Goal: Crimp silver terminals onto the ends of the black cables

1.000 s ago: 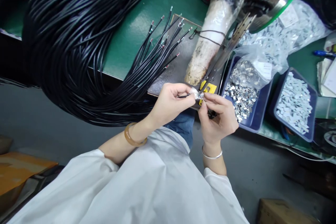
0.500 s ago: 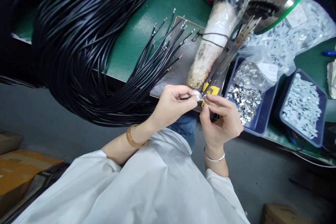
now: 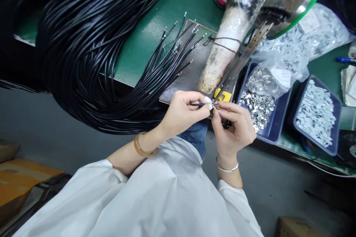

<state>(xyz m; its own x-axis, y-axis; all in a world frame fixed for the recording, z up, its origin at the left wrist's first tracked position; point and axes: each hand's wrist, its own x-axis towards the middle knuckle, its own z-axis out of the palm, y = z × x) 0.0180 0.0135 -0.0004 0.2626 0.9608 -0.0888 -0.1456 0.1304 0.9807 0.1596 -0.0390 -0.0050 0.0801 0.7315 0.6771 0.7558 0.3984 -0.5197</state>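
A green tabletop (image 3: 144,40) carries most of the things, and a thick looped bundle of black cables (image 3: 83,26) lies across its left side, with many stripped ends fanned out. At the far right sits a large clear plastic bag of pale pieces (image 3: 322,33); left of it, a white, stained, film-wrapped cylinder (image 3: 222,44) slants down toward the hands. Nearby stand a blue plastic bin of shiny metal pieces (image 3: 279,122) and, to its right, a blue plastic bin of flat pale pieces (image 3: 338,118). The left hand (image 3: 180,113) has its grip closed, thumb and forefinger pinching a thin black cable (image 3: 198,104) near its end. The right hand (image 3: 236,127) brings thumb and fingertips almost together at that end, just below a yellow label (image 3: 224,96); what this grip holds is too small to tell.
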